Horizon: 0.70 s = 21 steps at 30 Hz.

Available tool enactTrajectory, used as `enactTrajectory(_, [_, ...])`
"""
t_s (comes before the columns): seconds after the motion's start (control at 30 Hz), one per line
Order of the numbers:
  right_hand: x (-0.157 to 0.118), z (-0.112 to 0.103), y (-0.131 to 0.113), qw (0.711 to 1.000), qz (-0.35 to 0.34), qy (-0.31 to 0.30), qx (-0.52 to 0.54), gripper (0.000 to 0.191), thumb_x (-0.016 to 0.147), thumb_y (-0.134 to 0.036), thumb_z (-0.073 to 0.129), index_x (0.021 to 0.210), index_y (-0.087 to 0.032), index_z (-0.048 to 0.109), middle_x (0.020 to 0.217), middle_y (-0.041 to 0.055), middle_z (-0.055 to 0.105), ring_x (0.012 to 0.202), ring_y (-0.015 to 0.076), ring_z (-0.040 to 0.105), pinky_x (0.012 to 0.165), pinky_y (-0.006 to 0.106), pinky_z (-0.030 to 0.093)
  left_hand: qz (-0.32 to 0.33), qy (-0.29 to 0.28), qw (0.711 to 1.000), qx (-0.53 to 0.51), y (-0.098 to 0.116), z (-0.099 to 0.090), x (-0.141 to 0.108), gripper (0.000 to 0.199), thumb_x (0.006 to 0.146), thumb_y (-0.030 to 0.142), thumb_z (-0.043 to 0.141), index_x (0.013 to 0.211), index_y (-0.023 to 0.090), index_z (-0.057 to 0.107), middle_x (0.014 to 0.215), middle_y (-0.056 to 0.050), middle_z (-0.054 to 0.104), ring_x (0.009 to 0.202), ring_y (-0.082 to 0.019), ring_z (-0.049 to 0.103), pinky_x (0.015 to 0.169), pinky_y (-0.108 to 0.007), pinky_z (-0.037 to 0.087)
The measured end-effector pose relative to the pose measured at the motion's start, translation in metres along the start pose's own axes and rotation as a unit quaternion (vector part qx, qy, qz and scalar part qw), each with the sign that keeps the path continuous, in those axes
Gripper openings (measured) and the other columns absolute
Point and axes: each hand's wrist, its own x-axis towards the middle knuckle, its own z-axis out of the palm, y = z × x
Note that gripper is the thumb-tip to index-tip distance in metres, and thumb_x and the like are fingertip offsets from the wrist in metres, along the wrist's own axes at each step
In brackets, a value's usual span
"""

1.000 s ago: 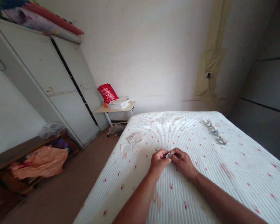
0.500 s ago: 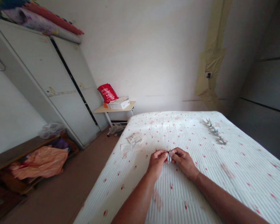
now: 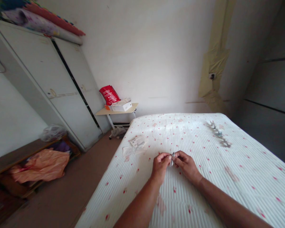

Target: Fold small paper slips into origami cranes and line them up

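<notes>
A small greyish-white object (image 3: 172, 160) is pinched between both hands, above the middle of a white ribbed bed cover (image 3: 190, 196) dotted with red. My left hand (image 3: 161, 163) grips it from the left with fingertips pressed together. From the right, my right hand (image 3: 185, 163) holds it between thumb and fingers. The fingers cover much of the object, so its exact kind cannot be made out. On the bed's far right lies a row of several small grey-white pieces (image 3: 218, 133). Printed papers or packets (image 3: 137, 142) rest at the bed's left side.
Beyond the bed's far left corner, a small table (image 3: 102, 110) holds a red bag (image 3: 109, 95) and a white box (image 3: 122, 106). A pale cabinet (image 3: 68, 107) stands at the left, near a low wooden shelf with an orange plastic bag (image 3: 42, 166).
The small object has turned slightly between my fingertips, and a dark tip now shows at its top. Both hands have stayed in nearly the same place.
</notes>
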Motion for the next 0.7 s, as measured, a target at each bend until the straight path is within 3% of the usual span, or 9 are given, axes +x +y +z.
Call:
enactTrajectory(0.27, [-0.0036,-0.002,-0.0092,0.999,-0.009,-0.016,-0.048,0.024,0.077,-0.04,0.054,0.067,-0.018,0.055,0.055,-0.004,0.045,0.051,0.0101,0.041,0.049,0.022,0.033,0.01,0.01,0.999,0.052,0.0016,0.0009,-0.0017,0.017,0.069,0.029,0.059,0.067,0.013,0.059,0.056,0.002,0.05,0.053,-0.008,0.04,0.052,-0.02,0.031])
enactTrajectory(0.7, [-0.0026,-0.0069,-0.01,0.984,-0.048,0.004,-0.173,0.024,0.08,-0.036,0.047,0.064,-0.019,0.052,0.061,-0.0013,0.049,0.061,0.0137,0.047,0.057,0.024,0.037,0.023,-0.035,0.994,0.104,0.0028,-0.0016,-0.0028,0.013,0.068,0.025,0.056,0.067,0.013,0.061,0.057,0.001,0.053,0.054,-0.009,0.043,0.053,-0.02,0.032])
